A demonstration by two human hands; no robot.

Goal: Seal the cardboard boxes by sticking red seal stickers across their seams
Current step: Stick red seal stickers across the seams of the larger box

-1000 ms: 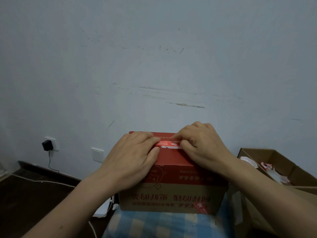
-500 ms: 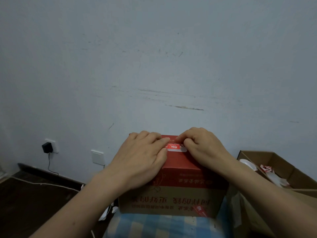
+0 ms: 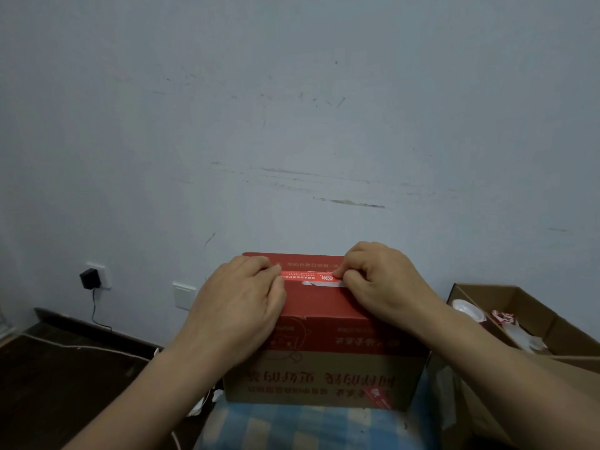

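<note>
The left hand [image 3: 240, 306] lies flat, fingers extended and grasping nothing, pinning the sticker's near end to the top of the red-topped cardboard box [image 3: 319, 339]. Between the two hands the red seal sticker [image 3: 308, 277] now shows a longer stretch along the seam than half a second ago, since the hands have slid apart. The right hand [image 3: 380, 280] is curled, fingertips pressing the sticker's other end. Likely this seal is nearly smoothed down. Beyond the right forearm stands an open carton [image 3: 532, 306].
</note>
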